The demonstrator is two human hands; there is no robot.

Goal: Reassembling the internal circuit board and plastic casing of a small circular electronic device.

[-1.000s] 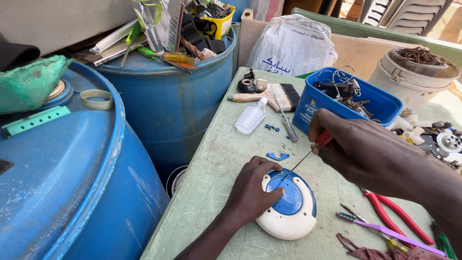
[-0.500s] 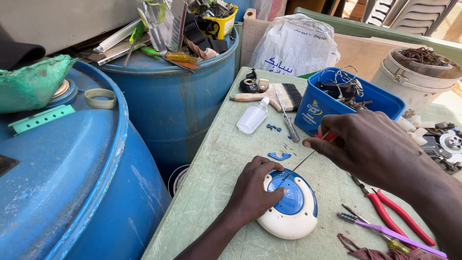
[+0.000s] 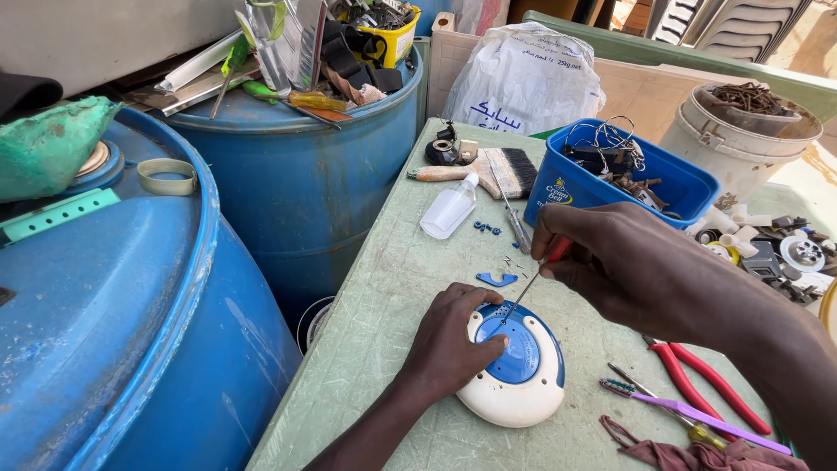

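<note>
A round white device with a blue centre panel (image 3: 521, 366) lies on the green table (image 3: 384, 296). My left hand (image 3: 453, 336) presses down on its left edge and holds it still. My right hand (image 3: 610, 262) grips a small red-handled screwdriver (image 3: 536, 275) whose thin shaft slants down, tip touching the blue panel near its upper rim. A small blue plastic piece (image 3: 495, 279) and some tiny screws lie just beyond the device.
Red pliers (image 3: 697, 375), a purple-handled tool (image 3: 689, 410) and a cloth lie at the right. Further back are a small clear bottle (image 3: 449, 209), a brush (image 3: 488, 170), a blue tub of parts (image 3: 610, 187), a white bucket (image 3: 741, 131). Two large blue barrels (image 3: 296, 174) stand left.
My right hand and the screwdriver have shifted slightly, the tip staying on the blue panel. My left hand keeps its hold on the device.
</note>
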